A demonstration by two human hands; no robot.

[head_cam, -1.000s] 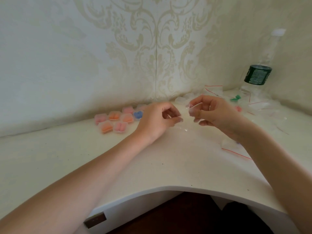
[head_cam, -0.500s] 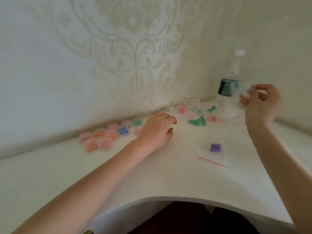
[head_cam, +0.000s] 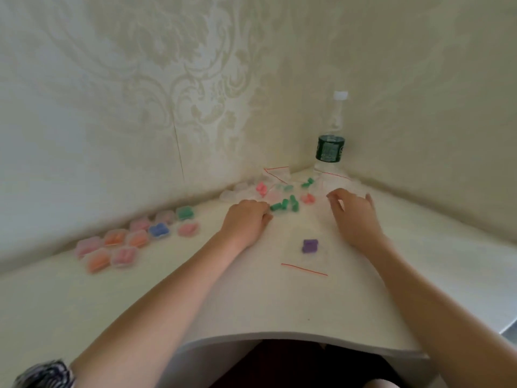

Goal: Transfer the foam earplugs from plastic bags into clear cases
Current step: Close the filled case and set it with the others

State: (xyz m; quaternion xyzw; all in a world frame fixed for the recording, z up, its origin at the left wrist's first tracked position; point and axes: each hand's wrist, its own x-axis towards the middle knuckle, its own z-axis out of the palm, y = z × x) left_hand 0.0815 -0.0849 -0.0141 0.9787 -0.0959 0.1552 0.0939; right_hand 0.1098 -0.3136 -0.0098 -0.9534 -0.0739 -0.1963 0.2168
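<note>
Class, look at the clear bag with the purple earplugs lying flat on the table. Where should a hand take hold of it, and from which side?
Pinch the bag by its near edge, at the red strip, coming in from the person's side. It lies flat, and the purple earplugs sit toward its far end, so the near edge is probably empty film. The right hand is nearer.

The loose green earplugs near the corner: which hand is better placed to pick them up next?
Probably the left hand: its fingers lie right beside the green earplugs. The right hand rests farther away, over the clear bags.
</note>
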